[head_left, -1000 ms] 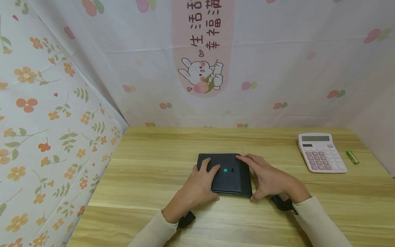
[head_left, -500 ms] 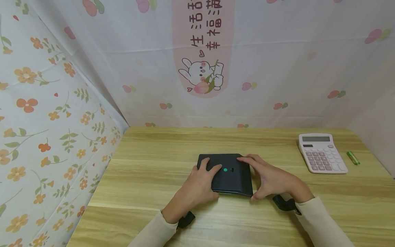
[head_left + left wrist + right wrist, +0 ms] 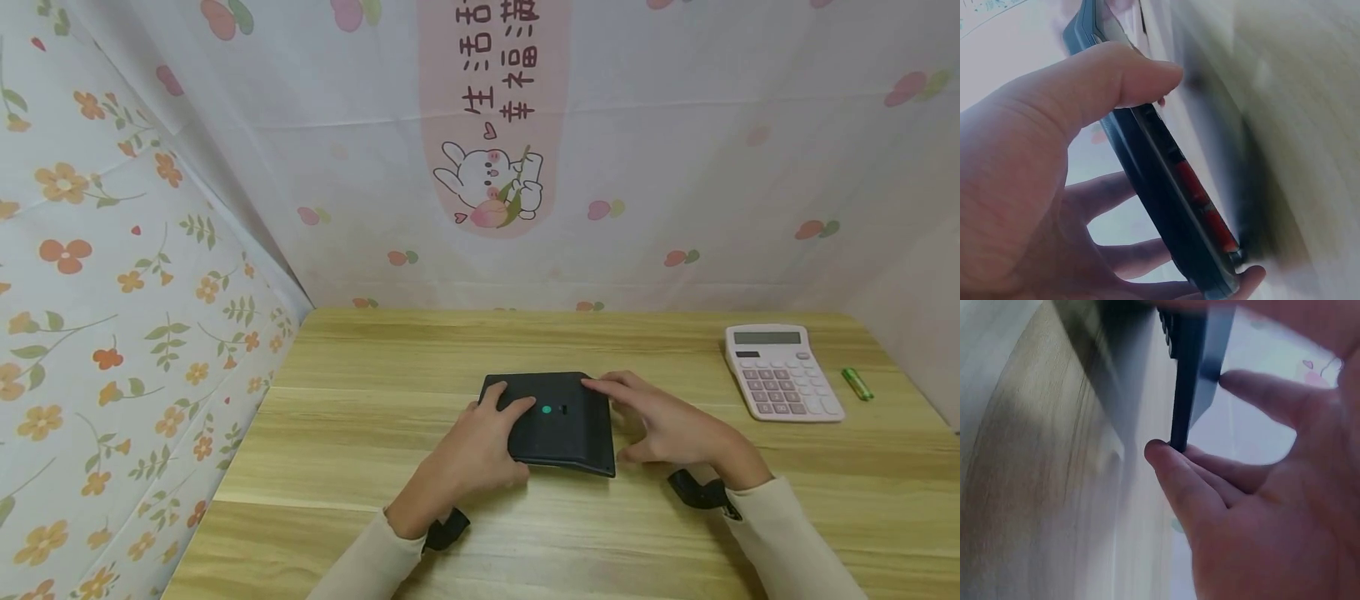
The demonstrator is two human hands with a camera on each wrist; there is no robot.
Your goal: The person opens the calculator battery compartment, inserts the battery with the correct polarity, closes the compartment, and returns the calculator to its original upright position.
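A black calculator [image 3: 555, 429] is held face down over the wooden table, its back bearing a green dot and a small slot. Red keys [image 3: 1213, 222] show on its underside in the left wrist view, with a gap between it and the tabletop. My left hand [image 3: 483, 442] grips its left part, thumb at the near edge and fingers spread over the back. At the right edge, my right hand [image 3: 667, 427] holds it, one fingertip on the back and another finger [image 3: 1169, 465] curled at the edge in the right wrist view. The keypad is mostly hidden.
A pink and white calculator [image 3: 783, 375] lies face up at the back right of the table [image 3: 360, 433]. Beside it is a green battery [image 3: 857, 383]. Patterned cloth [image 3: 637, 167] hangs behind the table and along its left side.
The black calculator has tilted and shifted slightly left, its near edge higher. My right hand has drawn a little right and up, its thumb moving away from the near corner.
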